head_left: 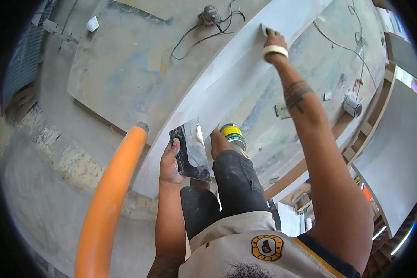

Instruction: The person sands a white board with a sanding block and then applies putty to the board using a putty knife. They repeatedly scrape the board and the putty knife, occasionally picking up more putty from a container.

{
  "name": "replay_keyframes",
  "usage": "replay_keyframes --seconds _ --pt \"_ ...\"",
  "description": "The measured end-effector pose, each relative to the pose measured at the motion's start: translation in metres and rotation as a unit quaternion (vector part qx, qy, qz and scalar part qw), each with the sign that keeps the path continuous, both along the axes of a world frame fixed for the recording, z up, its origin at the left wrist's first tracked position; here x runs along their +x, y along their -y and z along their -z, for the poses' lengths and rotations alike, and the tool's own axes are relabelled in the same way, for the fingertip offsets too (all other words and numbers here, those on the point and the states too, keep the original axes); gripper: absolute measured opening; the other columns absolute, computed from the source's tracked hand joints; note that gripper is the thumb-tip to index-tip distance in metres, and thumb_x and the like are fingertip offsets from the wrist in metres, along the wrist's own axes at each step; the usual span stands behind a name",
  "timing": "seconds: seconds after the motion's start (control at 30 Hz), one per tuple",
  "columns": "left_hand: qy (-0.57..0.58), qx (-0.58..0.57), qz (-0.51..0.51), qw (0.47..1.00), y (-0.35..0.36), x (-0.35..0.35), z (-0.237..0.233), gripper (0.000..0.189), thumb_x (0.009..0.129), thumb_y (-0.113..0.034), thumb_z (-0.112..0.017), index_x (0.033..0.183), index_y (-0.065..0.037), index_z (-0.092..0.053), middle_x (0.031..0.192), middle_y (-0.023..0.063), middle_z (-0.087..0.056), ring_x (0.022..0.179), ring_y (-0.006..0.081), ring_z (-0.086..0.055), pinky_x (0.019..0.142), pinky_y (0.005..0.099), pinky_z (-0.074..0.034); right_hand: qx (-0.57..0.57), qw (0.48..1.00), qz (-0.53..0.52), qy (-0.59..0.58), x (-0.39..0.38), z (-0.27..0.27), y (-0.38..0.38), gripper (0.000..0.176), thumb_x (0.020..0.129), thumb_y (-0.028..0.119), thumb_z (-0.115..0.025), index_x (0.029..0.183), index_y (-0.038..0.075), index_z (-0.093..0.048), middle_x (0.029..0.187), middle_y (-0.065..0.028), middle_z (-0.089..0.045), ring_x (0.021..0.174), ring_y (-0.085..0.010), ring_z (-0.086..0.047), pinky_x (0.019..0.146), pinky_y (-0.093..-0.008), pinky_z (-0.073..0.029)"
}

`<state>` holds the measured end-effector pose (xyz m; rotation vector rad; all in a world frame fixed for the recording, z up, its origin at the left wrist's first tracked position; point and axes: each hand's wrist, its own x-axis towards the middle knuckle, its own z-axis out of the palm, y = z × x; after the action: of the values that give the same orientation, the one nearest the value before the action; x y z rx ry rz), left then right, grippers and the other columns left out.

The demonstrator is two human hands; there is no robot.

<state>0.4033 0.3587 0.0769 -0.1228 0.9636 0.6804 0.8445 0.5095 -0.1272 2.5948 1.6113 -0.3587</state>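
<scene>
My left hand (170, 163) is closed on the edge of a dark, flat filler board (187, 160). Grey and white filler (199, 133) is smeared over part of its face. Farther out, my right hand (276, 41) grips a small putty knife (264, 29), its blade against the long white panel (222, 74); my fingers hide most of its handle. A roll of masking tape (276, 50) sits around my right wrist like a bracelet. By my leg stands a tin with a yellow and green label (233, 132).
An orange tube (113, 199) rises at the left. On the stained worktop (120, 69) lies a corded power tool (211, 16), its cable looping beside the panel. A metal can (352, 106) and cables are at the right, near a large curved panel (394, 157).
</scene>
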Motion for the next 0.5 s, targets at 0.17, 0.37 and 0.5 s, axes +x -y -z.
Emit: replay_keyframes --seconds 0.17,0.37,0.5 --pt "-0.014 0.013 -0.024 1.000 0.006 -0.011 -0.010 0.049 0.102 -0.026 -0.050 0.142 0.001 -0.044 0.134 0.0149 -0.059 0.120 0.0261 -0.061 0.103 0.0418 -0.048 -0.012 0.999 0.016 -0.031 -0.082 -0.010 0.037 0.040 0.090 0.010 -0.048 0.128 0.013 -0.058 0.121 -0.0166 -0.061 0.108 -0.0391 -0.060 0.091 -0.0477 -0.052" --pt "-0.011 0.027 -0.013 0.999 0.025 -0.028 -0.016 0.049 0.101 -0.026 -0.052 0.142 0.000 -0.045 0.134 0.0150 -0.059 0.120 0.0262 -0.061 0.103 0.0411 -0.048 -0.042 0.996 0.027 -0.080 -0.166 -0.014 0.077 0.042 0.085 0.012 -0.060 0.126 0.008 -0.055 0.120 -0.0165 -0.059 0.110 -0.0372 -0.058 0.091 -0.0491 -0.050" --pt "0.007 0.032 -0.034 0.999 0.040 -0.034 -0.024 0.046 0.102 -0.026 -0.052 0.140 0.000 -0.048 0.131 0.0139 -0.062 0.115 0.0252 -0.063 0.100 0.0395 -0.051 -0.081 0.992 -0.010 -0.095 -0.214 -0.024 0.105 0.050 0.082 0.015 -0.068 0.128 0.007 -0.052 0.120 -0.0164 -0.059 0.111 -0.0356 -0.058 0.091 -0.0476 -0.050"
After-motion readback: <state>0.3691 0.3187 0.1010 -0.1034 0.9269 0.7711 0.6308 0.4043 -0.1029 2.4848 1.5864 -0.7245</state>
